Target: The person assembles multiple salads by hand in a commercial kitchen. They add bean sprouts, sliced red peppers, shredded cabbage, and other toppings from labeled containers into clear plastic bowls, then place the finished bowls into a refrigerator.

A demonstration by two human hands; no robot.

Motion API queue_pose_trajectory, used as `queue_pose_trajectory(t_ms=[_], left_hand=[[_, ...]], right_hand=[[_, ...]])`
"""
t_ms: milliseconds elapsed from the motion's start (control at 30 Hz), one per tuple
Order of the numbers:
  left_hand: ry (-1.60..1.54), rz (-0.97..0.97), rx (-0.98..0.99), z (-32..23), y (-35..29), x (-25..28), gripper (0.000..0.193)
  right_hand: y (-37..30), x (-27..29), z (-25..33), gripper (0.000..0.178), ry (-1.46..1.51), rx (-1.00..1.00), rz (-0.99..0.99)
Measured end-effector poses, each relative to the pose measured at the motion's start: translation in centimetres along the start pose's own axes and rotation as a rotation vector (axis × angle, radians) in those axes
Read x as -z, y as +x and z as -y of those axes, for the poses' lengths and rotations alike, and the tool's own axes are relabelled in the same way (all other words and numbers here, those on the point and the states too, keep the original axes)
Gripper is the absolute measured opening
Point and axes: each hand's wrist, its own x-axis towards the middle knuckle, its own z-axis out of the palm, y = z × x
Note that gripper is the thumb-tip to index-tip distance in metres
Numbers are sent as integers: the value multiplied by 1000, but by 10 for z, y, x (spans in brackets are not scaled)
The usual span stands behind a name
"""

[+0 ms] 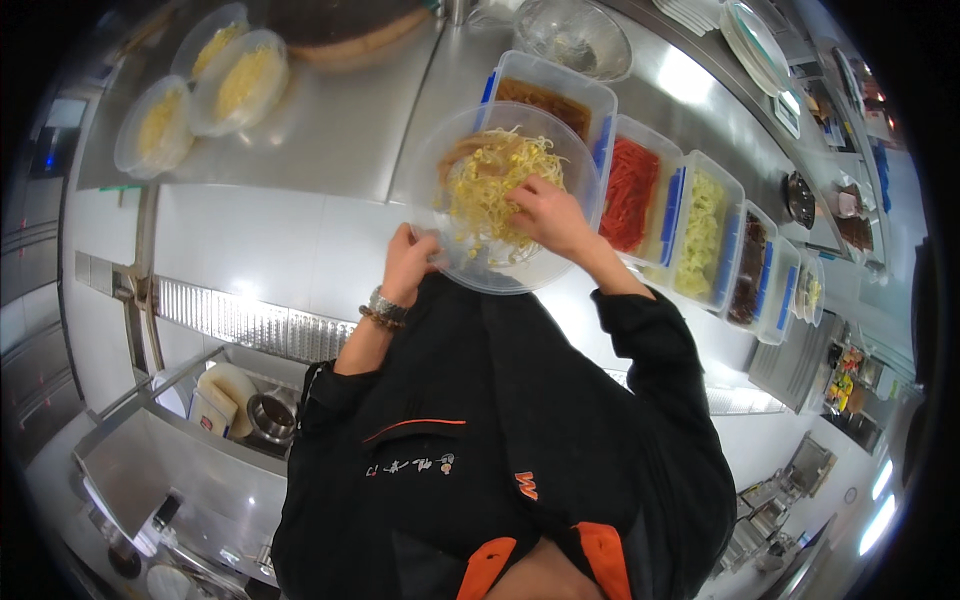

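Observation:
A large clear plastic bowl [535, 273] is tilted toward me at the counter's near edge. Yellow-headed bean sprouts [488, 185] lie in it, with paler white stems along the far side. At the bowl's lower left rim, my left hand [408, 262] is closed on the edge; a watch and a beaded bracelet circle that wrist. My right hand [548, 213] reaches in over the right rim, its fingers closed among the sprouts. How many sprouts it pinches is hidden by the fingers.
Clear tubs with blue clips run along the right: brown strips [545, 104], red shreds [630, 190], pale green pieces [703, 235] and dark pieces [748, 270]. Three small bowls [240, 85] of yellow shreds stand far left. A round wooden board [350, 45] and an empty-looking clear bowl [575, 40] sit behind.

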Motion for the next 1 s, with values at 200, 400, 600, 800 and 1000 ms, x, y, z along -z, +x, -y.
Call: queue_pose_trajectory(t_ms=[200,400,600,800,1000], left_hand=[[-110,53,47,-1,5,2,48],[-165,168,56,-2,12,3,68],[-214,299,90,-3,22,11,80],[-217,337,118,-1,28,14,76],[-196,302,111,-5,28,11,80]], right_hand=[[0,-7,4,22,-182,55,-24],[0,-10,13,21,-351,60,1],[-2,-5,16,21,-219,26,-50],[1,-6,4,21,-98,-73,-73],[5,-5,-1,22,-191,30,-51]])
